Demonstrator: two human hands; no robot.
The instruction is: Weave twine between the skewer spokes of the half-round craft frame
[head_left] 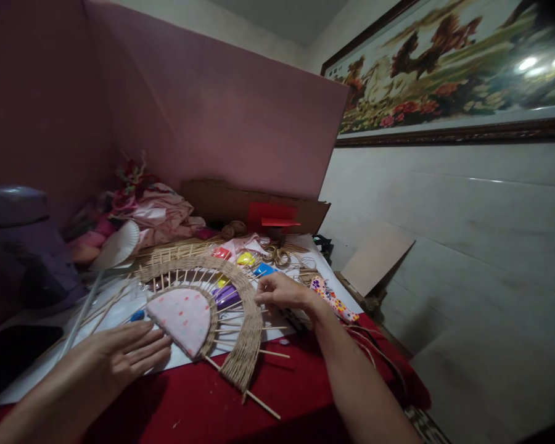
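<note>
Here, spotted half-round weaving [198,317], left fingers [148,354] outstretched, right fingers [267,286] curled, grip unclear.

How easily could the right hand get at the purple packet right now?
Probably not easily: the woven outer band lies between the right hand and the purple packet, and pale sticks seem to cross over the packet.

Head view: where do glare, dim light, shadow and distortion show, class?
In the head view, white glare spots mark the framed picture; in the head view, dim light leaves the purple object at far left murky; in the head view, shadow darkens the red cloth near the left hand; in the head view, slanting lines suggest tilt or wide-angle distortion.
</note>
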